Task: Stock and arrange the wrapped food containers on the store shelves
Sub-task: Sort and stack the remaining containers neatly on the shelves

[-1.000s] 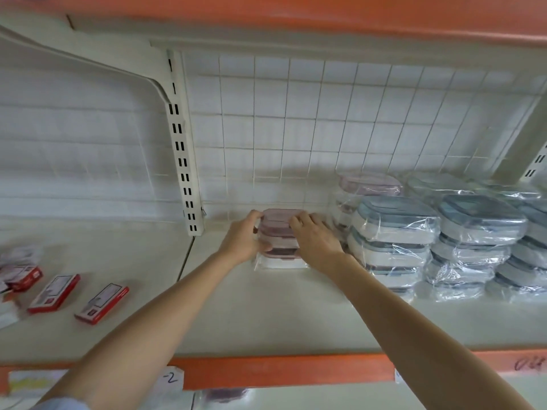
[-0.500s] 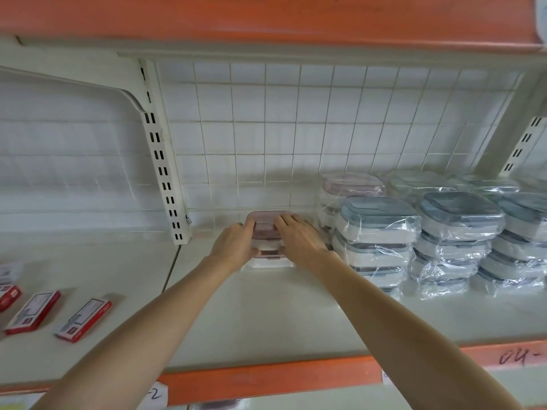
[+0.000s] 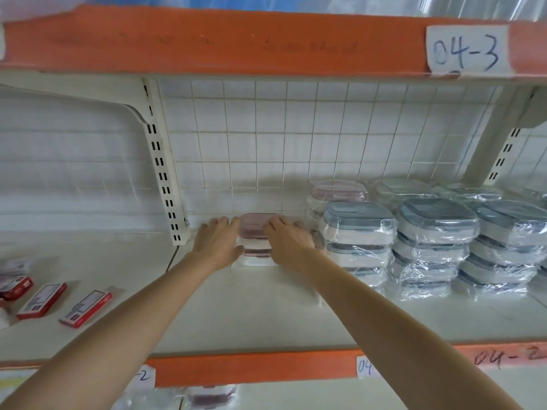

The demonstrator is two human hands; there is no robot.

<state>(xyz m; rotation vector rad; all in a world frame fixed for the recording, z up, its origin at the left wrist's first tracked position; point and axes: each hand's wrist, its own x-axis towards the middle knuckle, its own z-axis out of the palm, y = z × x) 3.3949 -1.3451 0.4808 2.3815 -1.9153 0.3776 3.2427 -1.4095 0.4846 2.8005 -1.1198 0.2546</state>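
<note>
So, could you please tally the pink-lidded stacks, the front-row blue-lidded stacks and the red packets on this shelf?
pink-lidded stacks: 2 (one between the left hand and right hand, one at the back)
front-row blue-lidded stacks: 3
red packets: 3
Total: 8

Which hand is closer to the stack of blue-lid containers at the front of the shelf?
Right. The right hand lies on the pink-lid stack, next to the nearest blue-lid stack. The left hand is on the pink stack's far side.
</note>
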